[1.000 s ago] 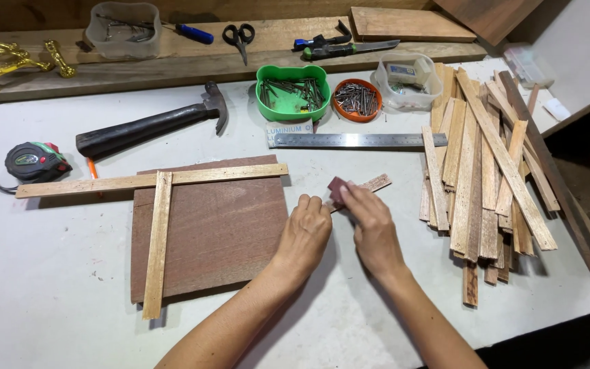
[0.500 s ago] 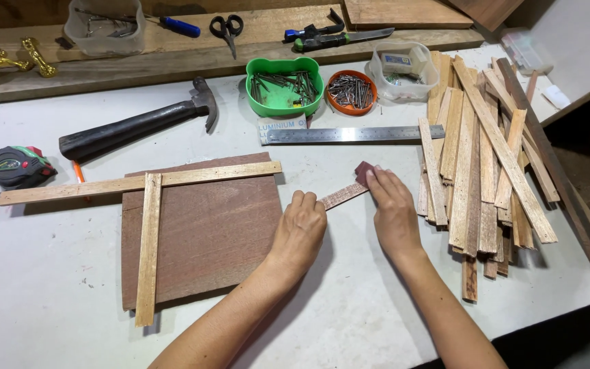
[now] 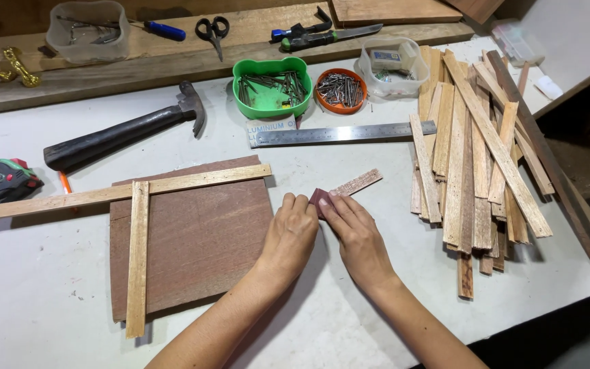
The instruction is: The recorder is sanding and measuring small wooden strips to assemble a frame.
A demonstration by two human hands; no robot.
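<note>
A short thin wood strip [image 3: 358, 182] lies slanted on the white table [image 3: 29, 287]. My left hand [image 3: 291, 234] has its fingers curled down over the strip's near end, which it hides. Beside it, my right hand [image 3: 355, 234] presses a small dark reddish piece of sandpaper [image 3: 318, 199] onto the strip with its fingertips. The two hands touch at the fingertips. Left of them lies a brown board [image 3: 199, 239] with two pale slats [image 3: 138, 256] crossed on it.
A heap of wood slats [image 3: 476, 157] lies to the right. Behind the hands are a steel ruler [image 3: 349, 133], a hammer [image 3: 121, 133], a green tub of nails [image 3: 271, 85], an orange dish of nails [image 3: 340, 89], a clear box [image 3: 394, 65] and a tape measure [image 3: 0, 179].
My right hand slid the sandpaper out to the strip's far end, then back to its near end beside my left hand. The camera view shifted slightly.
</note>
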